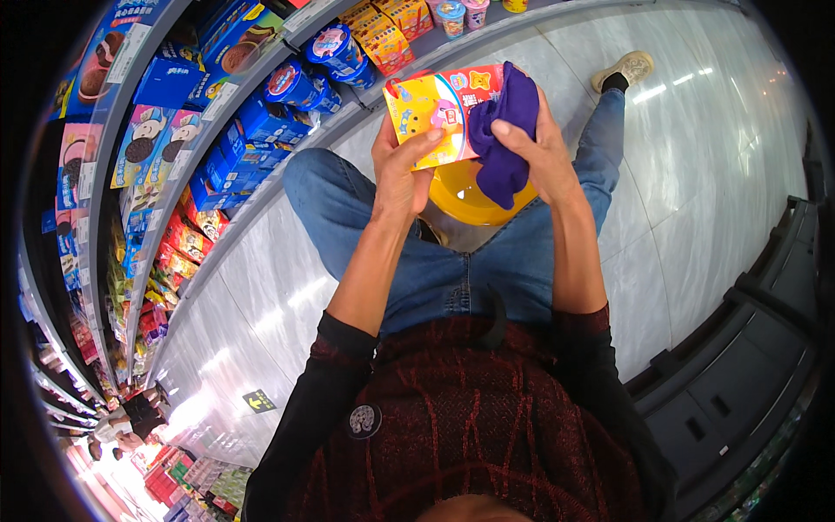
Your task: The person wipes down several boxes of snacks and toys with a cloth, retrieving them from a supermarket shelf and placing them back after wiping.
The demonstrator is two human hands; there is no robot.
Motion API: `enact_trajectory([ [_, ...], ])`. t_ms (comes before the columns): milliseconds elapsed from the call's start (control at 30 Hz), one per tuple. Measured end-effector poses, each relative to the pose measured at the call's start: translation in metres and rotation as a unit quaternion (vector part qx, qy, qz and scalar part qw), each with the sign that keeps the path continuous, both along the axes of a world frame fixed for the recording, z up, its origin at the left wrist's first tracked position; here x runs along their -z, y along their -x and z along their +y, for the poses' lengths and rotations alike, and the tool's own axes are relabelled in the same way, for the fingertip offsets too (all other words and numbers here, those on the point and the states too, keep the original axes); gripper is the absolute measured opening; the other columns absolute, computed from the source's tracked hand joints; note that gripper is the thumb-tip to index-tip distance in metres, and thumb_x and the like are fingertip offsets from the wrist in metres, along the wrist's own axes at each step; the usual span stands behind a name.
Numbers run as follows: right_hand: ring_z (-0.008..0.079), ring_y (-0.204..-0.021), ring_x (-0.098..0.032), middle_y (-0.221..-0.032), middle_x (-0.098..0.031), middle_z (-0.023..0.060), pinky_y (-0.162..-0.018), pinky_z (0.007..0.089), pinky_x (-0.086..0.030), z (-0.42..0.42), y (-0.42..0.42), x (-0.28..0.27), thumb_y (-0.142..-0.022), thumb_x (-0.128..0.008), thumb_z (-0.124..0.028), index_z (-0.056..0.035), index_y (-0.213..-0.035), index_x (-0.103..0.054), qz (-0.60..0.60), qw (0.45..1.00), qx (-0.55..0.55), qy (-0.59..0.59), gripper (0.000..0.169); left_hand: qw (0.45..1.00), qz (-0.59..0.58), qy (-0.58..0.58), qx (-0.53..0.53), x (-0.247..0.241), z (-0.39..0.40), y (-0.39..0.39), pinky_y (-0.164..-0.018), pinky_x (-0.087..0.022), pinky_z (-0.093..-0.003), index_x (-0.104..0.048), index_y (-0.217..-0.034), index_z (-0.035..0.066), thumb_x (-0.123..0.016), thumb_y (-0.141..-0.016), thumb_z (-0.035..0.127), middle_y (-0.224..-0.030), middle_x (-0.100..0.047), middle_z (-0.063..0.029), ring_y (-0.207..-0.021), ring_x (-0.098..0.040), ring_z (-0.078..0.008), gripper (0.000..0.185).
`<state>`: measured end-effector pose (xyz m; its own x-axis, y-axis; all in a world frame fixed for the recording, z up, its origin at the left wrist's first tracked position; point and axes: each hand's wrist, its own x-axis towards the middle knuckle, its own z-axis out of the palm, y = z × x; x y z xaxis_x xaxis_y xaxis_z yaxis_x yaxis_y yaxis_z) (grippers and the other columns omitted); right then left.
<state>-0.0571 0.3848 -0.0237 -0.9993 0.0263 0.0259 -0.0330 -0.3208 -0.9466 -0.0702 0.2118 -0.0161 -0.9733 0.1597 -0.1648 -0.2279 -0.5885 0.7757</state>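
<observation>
A yellow and red snack box with cartoon bear pictures is held up between my two hands. My left hand grips its lower left side, thumb across the front. In my right hand a bunched purple cloth is pressed against the box's right end, with the thumb on top of the cloth. The cloth covers that end, and its lower part hangs down below the box. Beneath both hands a glossy yellow round object shows between my knees, partly hidden by the box and cloth.
Store shelves on the left hold blue biscuit boxes, blue tubs and yellow snack boxes. Dark grey cabinets line the right. Grey floor tiles lie between. People are far off at lower left.
</observation>
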Motion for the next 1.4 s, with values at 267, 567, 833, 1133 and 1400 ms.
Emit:
enact_trajectory([
  [267, 0.0196, -0.114, -0.053, -0.127, -0.052, 0.0118, -0.097, 0.0335, -0.044, -0.014, -0.017, 0.000, -0.090, -0.052, -0.004, 0.0024, -0.134, -0.039, -0.038, 0.979, 0.089, 0.180, 0.046, 1.000, 0.014, -0.023, -0.012, 0.004, -0.003, 0.009, -0.091, -0.050, -0.0421, -0.046, -0.124, 0.002, -0.063, -0.078, 0.001, -0.116, -0.058, -0.0123, -0.106, -0.060, -0.0245, 0.049],
  [567, 0.0152, -0.113, -0.053, -0.131, -0.051, 0.0106, -0.096, 0.0292, -0.044, -0.017, -0.012, -0.007, -0.088, -0.057, 0.000, -0.0008, -0.131, -0.044, 0.024, 0.993, 0.103, 0.057, 0.045, 0.999, 0.006, -0.031, -0.026, 0.000, -0.001, 0.009, -0.091, -0.050, -0.0368, -0.044, -0.127, 0.002, -0.063, -0.076, -0.002, -0.116, -0.058, -0.0113, -0.106, -0.060, -0.0219, 0.054],
  [833, 0.0156, -0.119, -0.048, -0.134, -0.049, 0.0088, -0.101, 0.0282, -0.039, -0.010, -0.010, -0.010, -0.087, -0.058, -0.003, -0.0008, -0.133, -0.041, 0.057, 0.994, 0.089, 0.013, 0.048, 1.000, 0.010, -0.005, -0.002, 0.000, -0.002, 0.009, -0.089, -0.051, -0.0434, -0.045, -0.124, 0.002, -0.061, -0.080, 0.002, -0.115, -0.059, -0.0125, -0.106, -0.060, -0.0251, 0.048],
  [1133, 0.0149, -0.114, -0.051, -0.129, -0.051, 0.0076, -0.096, 0.0285, -0.044, 0.002, 0.018, -0.025, -0.085, -0.055, 0.004, -0.0011, -0.135, -0.039, 0.006, 0.989, 0.043, 0.142, 0.053, 1.000, 0.007, -0.009, 0.021, -0.004, 0.001, 0.004, -0.090, -0.051, -0.0395, -0.042, -0.129, 0.002, -0.061, -0.076, -0.004, -0.115, -0.058, -0.0130, -0.106, -0.060, -0.0252, 0.057],
  [1400, 0.0183, -0.124, -0.044, -0.138, -0.044, 0.0103, -0.105, 0.0317, -0.034, -0.021, -0.008, -0.003, -0.087, -0.055, 0.002, -0.0001, -0.138, -0.035, 0.024, 0.993, 0.049, 0.107, 0.055, 1.000, 0.016, -0.006, -0.010, -0.001, -0.011, 0.031, -0.084, -0.055, -0.0413, -0.043, -0.125, 0.002, -0.060, -0.080, -0.002, -0.113, -0.058, -0.0139, -0.103, -0.062, -0.0256, 0.048],
])
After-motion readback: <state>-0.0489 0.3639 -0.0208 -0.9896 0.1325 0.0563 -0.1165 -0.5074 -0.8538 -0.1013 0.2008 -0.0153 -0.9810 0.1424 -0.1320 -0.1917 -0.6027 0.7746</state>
